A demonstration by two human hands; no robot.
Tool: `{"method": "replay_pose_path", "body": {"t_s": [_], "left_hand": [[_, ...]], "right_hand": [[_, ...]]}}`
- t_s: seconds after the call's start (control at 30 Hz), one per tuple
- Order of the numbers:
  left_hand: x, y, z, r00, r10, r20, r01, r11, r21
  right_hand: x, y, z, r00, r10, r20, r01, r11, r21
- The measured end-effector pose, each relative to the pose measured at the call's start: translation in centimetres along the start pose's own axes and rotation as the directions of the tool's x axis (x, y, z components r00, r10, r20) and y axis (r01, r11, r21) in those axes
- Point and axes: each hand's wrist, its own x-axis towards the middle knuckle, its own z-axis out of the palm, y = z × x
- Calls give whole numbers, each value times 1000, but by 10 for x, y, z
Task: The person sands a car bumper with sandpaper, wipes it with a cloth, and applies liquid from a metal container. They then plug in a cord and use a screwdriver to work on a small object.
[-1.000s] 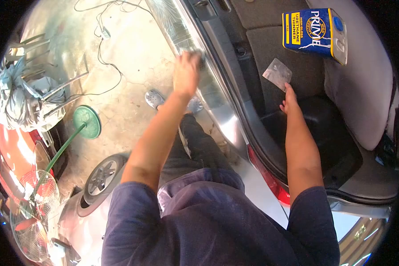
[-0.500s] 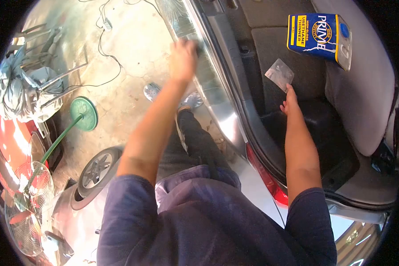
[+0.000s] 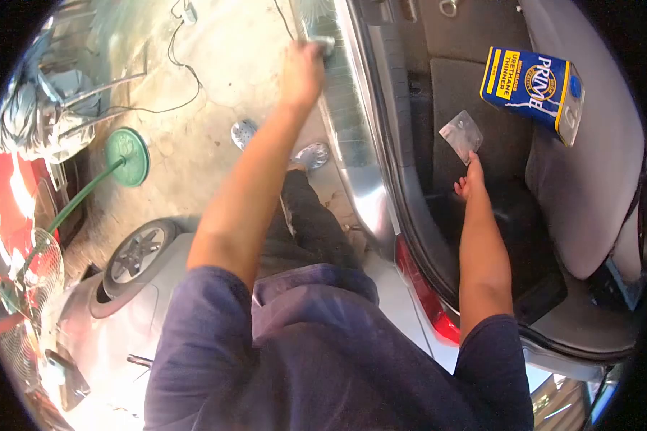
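Observation:
My left hand [image 3: 303, 75] is closed and smeared by motion over the shiny rear bumper [image 3: 343, 136] of a car. A small pale, greyish thing [image 3: 326, 47] shows at its fingertips, too blurred to name. My right hand [image 3: 470, 181] reaches into the open trunk and pinches a clear plastic sheet or small bag [image 3: 462, 136] by its lower corner. Beyond that hand, a blue and yellow can of urethane thinner [image 3: 530, 92] lies on the trunk floor [image 3: 453, 90], against the grey seat back or side panel [image 3: 598, 158].
A red tail light [image 3: 428, 294] sits beside the black trunk seal. On the concrete floor [image 3: 226, 72] are a cable [image 3: 171, 57] and a green round stand base [image 3: 126, 157]. To the left are a fan cage [image 3: 44, 273], a car wheel [image 3: 142, 253] and bundled plastic sheeting [image 3: 36, 118].
The view has shifted, so the can and trunk appear farther right. My left hand has moved farther up along the bumper. My right hand still pinches the clear plastic.

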Motion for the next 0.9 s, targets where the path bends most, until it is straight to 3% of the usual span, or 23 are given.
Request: {"method": "replay_pose_path", "body": {"t_s": [0.1,0.17,0.2,0.37,0.43,0.5,0.6,0.67,0.73,0.8,0.9], "left_hand": [[30,-7,-4,985,-169,26,170,983,-67],[5,-25,13,996,-87,5,87,996,-13],[-16,-7,1,981,-185,65,189,980,-66],[-157,23,-2,958,-251,136,268,956,-119],[-200,34,-2,918,-347,191,387,887,-251],[-223,34,2,927,-348,141,375,855,-359],[-205,19,5,916,-365,166,401,853,-335],[-162,-1,9,960,-271,70,280,911,-303],[-104,-25,14,971,-217,100,234,946,-224],[-48,-24,2,957,-282,69,290,924,-250],[-13,-18,-13,971,-231,52,237,945,-224]], "right_hand": [[3,2,-1,999,-17,40,17,1000,-3],[-3,3,-2,997,-32,63,32,999,-8],[-5,2,-1,998,-29,60,29,1000,-4],[-7,2,1,1000,-8,4,8,1000,15],[-5,1,1,1000,19,7,-19,1000,16],[-3,0,0,999,33,8,-33,999,6],[3,1,1,999,34,-1,-34,999,8],[2,0,0,999,50,3,-50,999,-3],[0,-1,-1,998,58,-2,-58,998,-17],[-1,-2,-2,998,58,-16,-58,998,-27],[-2,-3,-4,998,52,27,-51,998,-38]]}}
